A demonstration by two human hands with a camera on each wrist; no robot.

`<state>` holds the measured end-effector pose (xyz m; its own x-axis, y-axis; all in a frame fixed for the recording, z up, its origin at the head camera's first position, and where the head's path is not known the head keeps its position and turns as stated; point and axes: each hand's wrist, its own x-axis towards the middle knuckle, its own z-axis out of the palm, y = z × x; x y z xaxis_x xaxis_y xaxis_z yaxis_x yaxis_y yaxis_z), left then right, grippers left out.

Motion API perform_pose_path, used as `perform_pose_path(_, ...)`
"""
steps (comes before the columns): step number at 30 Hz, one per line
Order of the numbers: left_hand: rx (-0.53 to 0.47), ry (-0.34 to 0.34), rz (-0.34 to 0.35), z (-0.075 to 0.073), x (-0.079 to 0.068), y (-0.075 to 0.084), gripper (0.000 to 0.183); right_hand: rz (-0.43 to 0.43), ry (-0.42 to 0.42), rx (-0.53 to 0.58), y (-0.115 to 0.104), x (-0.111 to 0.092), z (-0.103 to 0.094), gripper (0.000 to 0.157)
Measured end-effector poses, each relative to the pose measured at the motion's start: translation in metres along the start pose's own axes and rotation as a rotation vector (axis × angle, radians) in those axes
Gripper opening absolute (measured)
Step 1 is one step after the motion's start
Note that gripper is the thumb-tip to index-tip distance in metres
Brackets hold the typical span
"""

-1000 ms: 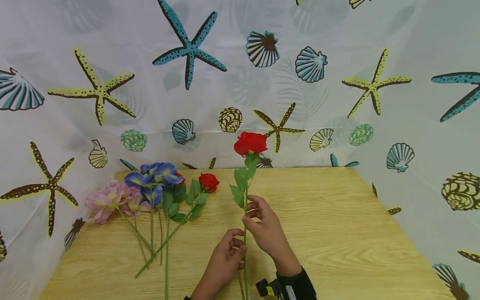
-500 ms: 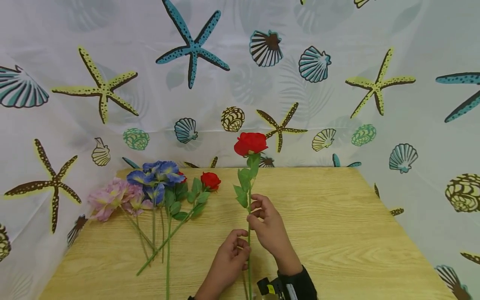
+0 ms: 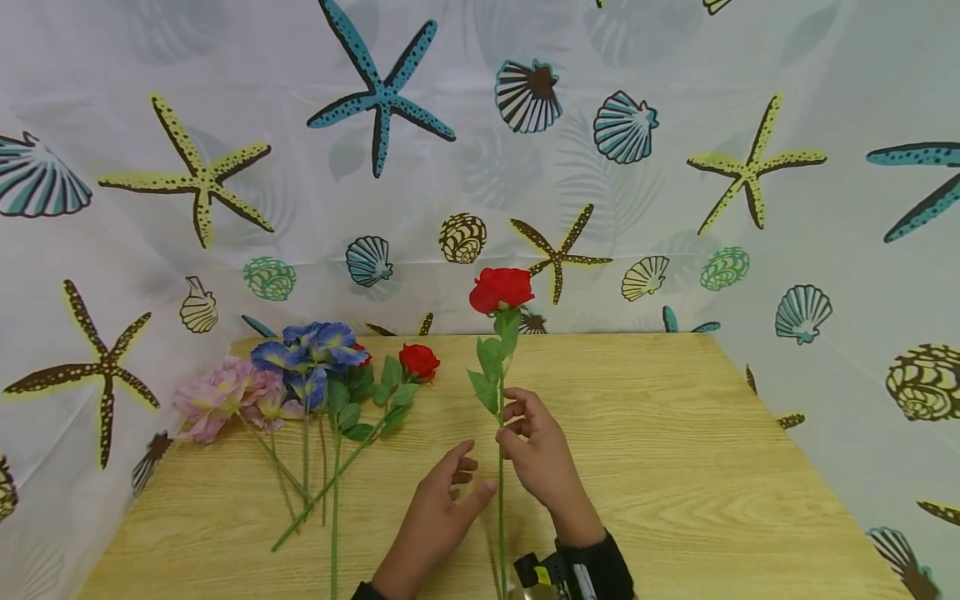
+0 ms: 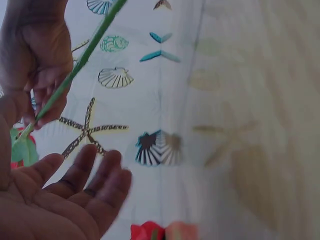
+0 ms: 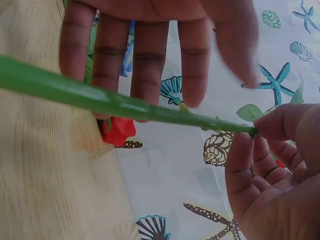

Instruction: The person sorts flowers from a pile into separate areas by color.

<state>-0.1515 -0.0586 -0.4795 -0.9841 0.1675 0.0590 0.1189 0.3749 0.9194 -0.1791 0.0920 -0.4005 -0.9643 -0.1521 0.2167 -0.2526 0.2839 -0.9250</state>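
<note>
Two bare hands at a long-stemmed red rose, held above the pale wooden bench point(image 3: 675, 467). The right hand point(image 3: 543, 462) grasps the green stem point(image 3: 502, 500) just below the leaves point(image 3: 491, 362): thumb and index finger pinch it at their tips, while the remaining fingers point(image 5: 262, 160) curl loosely beside it. The rose's bloom point(image 3: 501, 290) stands at the top of the stem, seen against the patterned cloth point(image 3: 480, 133), and the stem's lower end runs out of the head view. The left hand point(image 3: 435, 521) is released and holds nothing; its fingers are extended and slightly bent, with a wide gap to the thumb (the left wrist view shows the palm turned upward in that picture). Its thumb tip lies just beside the stem, and no contact is seen. To the left on the bench lie a pink flower cluster point(image 3: 217, 400), a blue flower point(image 3: 311, 354) and a second red rose point(image 3: 418, 362), their stems crossing; a further red bloom point(image 3: 362, 354) is partly hidden behind the blue petals. A black cuff point(image 3: 603, 571) encloses the right wrist.
</note>
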Motion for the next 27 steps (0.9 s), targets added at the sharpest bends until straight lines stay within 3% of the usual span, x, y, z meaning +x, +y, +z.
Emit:
perform_pose_path(5, 0.189, 0.036, 0.013, -0.02, -0.001, -0.004, 0.083, 0.017, 0.0, -0.005, 0.001, 0.001, -0.001, 0.045)
perform_pose_path(12, 0.531, 0.16, -0.012, -0.046, -0.002, -0.013, 0.081, 0.047, -0.006, -0.022, 0.003, 0.004, -0.006, 0.047)
perform_pose_path(17, 0.73, 0.228, 0.001, -0.06, -0.004, -0.019, 0.082, 0.076, 0.001, -0.086, 0.027, 0.015, -0.015, 0.048)
perform_pose_path(21, 0.771, 0.216, -0.032, -0.072, -0.006, -0.024, 0.084, 0.089, -0.024, -0.16, 0.049, 0.024, -0.025, 0.048)
perform_pose_path(27, 0.811, 0.197, -0.102, -0.094, -0.008, -0.038, 0.089, 0.113, -0.042, -0.282, 0.062, 0.029, -0.046, 0.048)
